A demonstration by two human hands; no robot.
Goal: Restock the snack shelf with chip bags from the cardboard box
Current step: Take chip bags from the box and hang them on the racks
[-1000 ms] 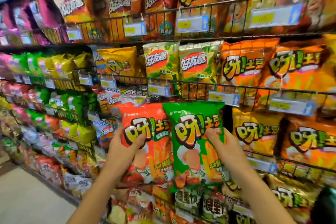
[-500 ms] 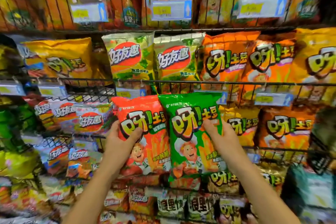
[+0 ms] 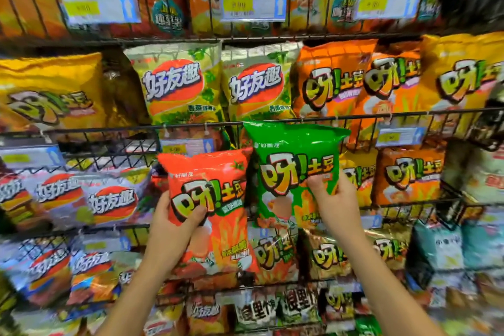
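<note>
Green chip bag (image 3: 294, 161) is upright, its top edge at the wire rail (image 3: 109, 128). The right hand (image 3: 335, 199) grips its side, thumb on the front. Red chip bag (image 3: 218, 172) sits lower below the rail, with the left hand (image 3: 171, 229) clamped on its lower left. A price tag (image 3: 186, 146) hangs from the rail. Light green bags (image 3: 177, 84) stand behind the rail.

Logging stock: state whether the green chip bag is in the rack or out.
Out: the right hand pinches the green chip bag upright in front of the wire rail.
</note>
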